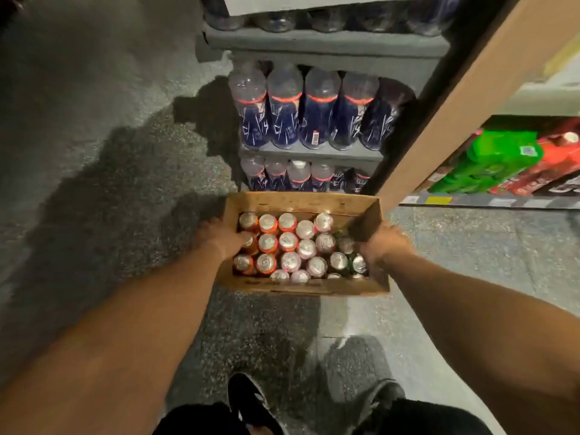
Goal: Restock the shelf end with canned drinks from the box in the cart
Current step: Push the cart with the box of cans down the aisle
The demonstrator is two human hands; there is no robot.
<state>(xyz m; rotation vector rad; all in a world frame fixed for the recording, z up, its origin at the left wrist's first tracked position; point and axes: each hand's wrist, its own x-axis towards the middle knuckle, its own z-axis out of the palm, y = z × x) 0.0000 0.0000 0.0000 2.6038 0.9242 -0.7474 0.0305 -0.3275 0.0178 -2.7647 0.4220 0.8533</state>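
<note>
— What's on the far left?

— Speckled floor [94,189] with a dark shadow across it. Then the left hand [223,239], gripping the left wall of a shallow cardboard box [301,285], fingers curled over the rim and down inside beside the cans.

— And the box itself?

— Held out in front of the person above the floor, open at the top, just before the shelf end [314,152]. It is packed with upright cans [290,241]: orange ones on the left, pinkish-red ones in the middle, a few dark green ones on the right.

— The shelf end behind it?

— Grey tiers, each holding a row of clear bottles [284,111] with dark blue labels and red bands.

— The other hand?

— The right hand [381,243] clasps the right wall of the box, wrapped over its rim; the fingertips are hidden by the cardboard.

— Further right?

— A brown panel [464,98] runs diagonally upward beside the shelf end, and beyond it a low shelf carries green packs [489,161] and red packs [552,164]. At the bottom edge, dark shoes [251,400] stand on the floor.
</note>
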